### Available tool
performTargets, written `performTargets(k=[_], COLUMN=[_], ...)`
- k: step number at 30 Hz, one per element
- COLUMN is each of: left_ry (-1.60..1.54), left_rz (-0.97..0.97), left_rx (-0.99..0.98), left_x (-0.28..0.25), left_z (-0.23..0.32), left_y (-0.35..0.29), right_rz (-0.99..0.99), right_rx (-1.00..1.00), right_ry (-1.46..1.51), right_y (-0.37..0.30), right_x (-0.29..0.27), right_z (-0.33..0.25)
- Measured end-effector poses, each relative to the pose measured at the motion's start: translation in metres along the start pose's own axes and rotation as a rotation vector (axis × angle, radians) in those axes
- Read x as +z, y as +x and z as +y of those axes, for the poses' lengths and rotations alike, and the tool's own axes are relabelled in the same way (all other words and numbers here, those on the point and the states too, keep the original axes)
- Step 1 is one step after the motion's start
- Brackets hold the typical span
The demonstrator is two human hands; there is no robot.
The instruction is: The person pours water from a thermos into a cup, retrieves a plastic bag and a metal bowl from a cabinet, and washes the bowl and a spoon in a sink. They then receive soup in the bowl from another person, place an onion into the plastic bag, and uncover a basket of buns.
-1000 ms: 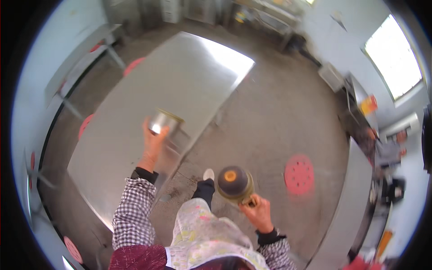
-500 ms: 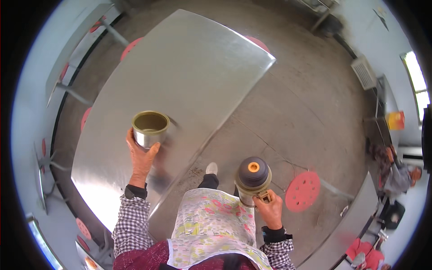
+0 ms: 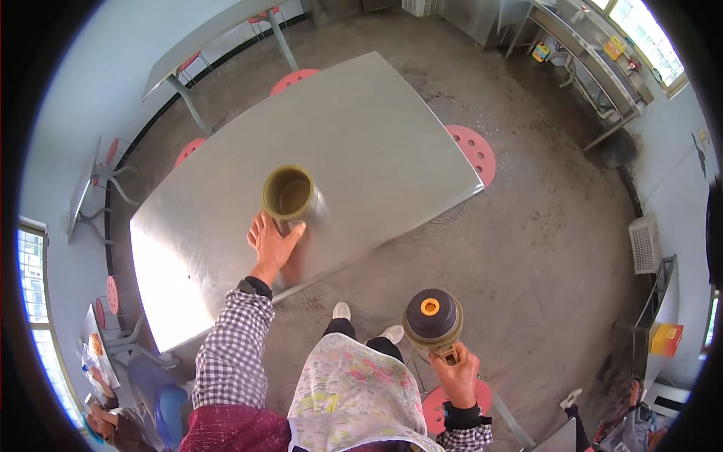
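A metal cup with an olive-green rim and inside is on the steel table, its mouth up. Close at its near side is my left hand, fingers and thumb spread apart by the cup's lower part. Contact with the cup is hard to make out there. My right hand is wrapped round the handle of a thermos flask, held upright off the table's near edge. The flask has a dark domed top with an orange button and an olive collar; its lower body is mostly hidden.
Red stools with holes stand around the table, one at its right end and another below my right hand. A white basket leans at the right wall. A sink bench is far right. Other people sit at the lower corners.
The view has swung toward the far right. My left hand, earlier round the cup's side, now has its fingers spread lower by it. My right hand still holds the flask, now slightly lower in view.
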State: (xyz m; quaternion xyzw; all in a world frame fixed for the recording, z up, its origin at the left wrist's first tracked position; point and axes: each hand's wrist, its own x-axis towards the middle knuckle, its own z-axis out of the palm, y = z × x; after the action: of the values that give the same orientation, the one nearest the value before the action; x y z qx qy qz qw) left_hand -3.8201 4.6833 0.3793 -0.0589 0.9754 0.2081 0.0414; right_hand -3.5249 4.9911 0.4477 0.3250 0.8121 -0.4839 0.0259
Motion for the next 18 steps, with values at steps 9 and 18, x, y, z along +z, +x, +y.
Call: performTargets(k=[9, 18], left_ry=[-0.269, -0.779], left_rz=[0.246, -0.781], left_rx=[0.172, 0.363], left_x=[0.016, 0.197], left_z=[0.075, 0.209], left_y=[-0.026, -0.157], right_rz=[0.040, 0.170], right_rx=[0.025, 0.185], right_ry=[-0.071, -0.145], right_y=[0.057, 0.130], right_x=[-0.054, -0.116], right_z=[0.016, 0.052])
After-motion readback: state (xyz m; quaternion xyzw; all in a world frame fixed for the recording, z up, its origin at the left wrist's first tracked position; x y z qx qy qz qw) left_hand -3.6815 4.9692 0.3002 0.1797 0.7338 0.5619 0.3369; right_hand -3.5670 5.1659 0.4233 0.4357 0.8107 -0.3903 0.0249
